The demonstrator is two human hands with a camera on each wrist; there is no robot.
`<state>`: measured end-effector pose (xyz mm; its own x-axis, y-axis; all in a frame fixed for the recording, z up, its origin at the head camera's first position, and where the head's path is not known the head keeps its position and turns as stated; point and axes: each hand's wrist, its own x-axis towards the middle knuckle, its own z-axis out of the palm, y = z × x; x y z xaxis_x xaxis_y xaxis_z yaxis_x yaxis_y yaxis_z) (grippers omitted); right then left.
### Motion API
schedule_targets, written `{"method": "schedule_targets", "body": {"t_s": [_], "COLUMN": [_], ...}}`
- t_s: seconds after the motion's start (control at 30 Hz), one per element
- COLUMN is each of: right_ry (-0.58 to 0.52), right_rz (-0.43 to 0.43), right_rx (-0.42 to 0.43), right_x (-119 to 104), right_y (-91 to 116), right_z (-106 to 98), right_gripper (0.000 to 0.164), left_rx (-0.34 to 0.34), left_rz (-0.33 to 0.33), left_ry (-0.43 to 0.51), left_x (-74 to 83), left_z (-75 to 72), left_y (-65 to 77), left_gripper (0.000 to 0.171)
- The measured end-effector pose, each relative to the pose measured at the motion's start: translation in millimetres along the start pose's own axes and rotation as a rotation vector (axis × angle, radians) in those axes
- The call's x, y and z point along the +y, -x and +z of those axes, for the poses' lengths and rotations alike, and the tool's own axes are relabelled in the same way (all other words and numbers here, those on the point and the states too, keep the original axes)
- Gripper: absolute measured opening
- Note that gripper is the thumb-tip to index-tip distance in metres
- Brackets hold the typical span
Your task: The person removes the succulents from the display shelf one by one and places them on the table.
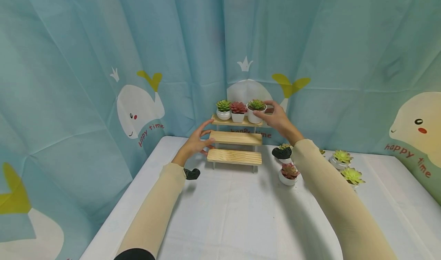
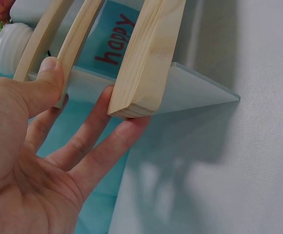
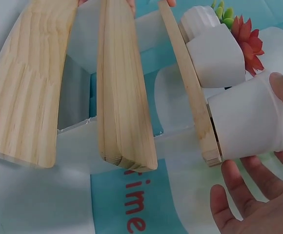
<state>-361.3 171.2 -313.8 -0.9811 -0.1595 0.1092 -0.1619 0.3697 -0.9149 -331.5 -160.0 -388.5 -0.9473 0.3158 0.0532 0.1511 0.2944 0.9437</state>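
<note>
Right hand (image 1: 280,121) grips the near-upright potted succulent (image 1: 255,117) above the right end of the top board (image 1: 220,122); left hand (image 1: 194,143), fingers spread wide, touches the left side of the stand (image 1: 236,138).

Below your right hand (image 1: 275,118), a black device (image 1: 281,154) partly covers a plant (image 1: 285,146); your sleeve (image 1: 330,191) mostly hides another plant (image 1: 322,151). Beyond your left hand (image 2: 29,170), its wrist view crops a red plant (image 2: 4,10).

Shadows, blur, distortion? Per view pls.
Head: right sleeve throws a soft shadow on the white cloth. Left wrist: the tiered stand's shadow darkens the cloth. Right wrist: lowest board's outer edge looks bowed, probably lens distortion; no obvious motion blur.
</note>
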Motion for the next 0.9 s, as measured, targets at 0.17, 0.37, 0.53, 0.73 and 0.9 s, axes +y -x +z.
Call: {"method": "schedule_targets", "body": {"t_s": [0.17,0.37,0.53,0.73,0.9], "right_ry": [0.016,0.077,0.112,0.159,0.175], "right_rz": [-0.008,-0.027,-0.032,-0.061,-0.088], "right_rx": [-0.003,-0.021,-0.031,-0.049,-0.056], "right_x": [-1.3,-3.1,-5.1,-5.6,-7.1], "right_y": [1.6,2.2,3.7,11.5,21.1], "right_z": [-0.5,-4.2,-8.3,-15.7,-24.9], "right_gripper": [0.084,0.085,0.086,0.083,0.081], "left_rx": [-0.001,-0.003,0.003,-0.001,0.007], "left_rz": [0.002,-0.002,0.001,0.004,-0.002], "left_ry": [-0.007,0.004,-0.01,-0.011,-0.004], "left_x": [-0.9,-1.0,-2.2,-2.6,-1.5], "left_z": [-0.5,-1.1,-2.2,-2.6,-0.8], "left_y": [-0.6,-0.6,-0.7,1.0,-0.6], "left_gripper": [0.079,0.079,0.079,0.08,0.079]}}
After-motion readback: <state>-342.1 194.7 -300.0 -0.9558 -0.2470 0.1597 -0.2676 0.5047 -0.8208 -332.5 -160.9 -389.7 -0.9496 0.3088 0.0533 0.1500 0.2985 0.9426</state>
